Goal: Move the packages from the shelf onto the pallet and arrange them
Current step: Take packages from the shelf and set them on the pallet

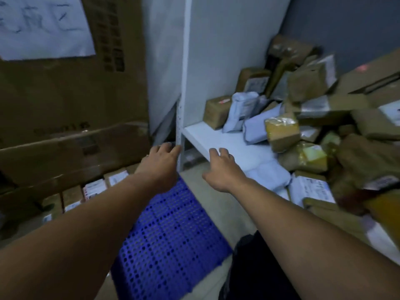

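Holding both hands out, fingers relaxed and gripping nothing: left hand (161,161) just beside the white perforated upright (184,83), right hand (220,169) hovering over the front edge of the white shelf (216,137). Noting packages (303,126) lying heaped across the shelf's right part: brown cartons, grey mailer bags, one yellow-taped parcel (281,131). Noting the blue perforated pallet (173,224) lying on the floor beneath both forearms. Observing large cardboard boxes (65,94) standing at left, with small labelled boxes (95,188) at their foot, crowding the pallet's left side. Recording a white sheet (43,27) on the top box, its writing too blurred to read.
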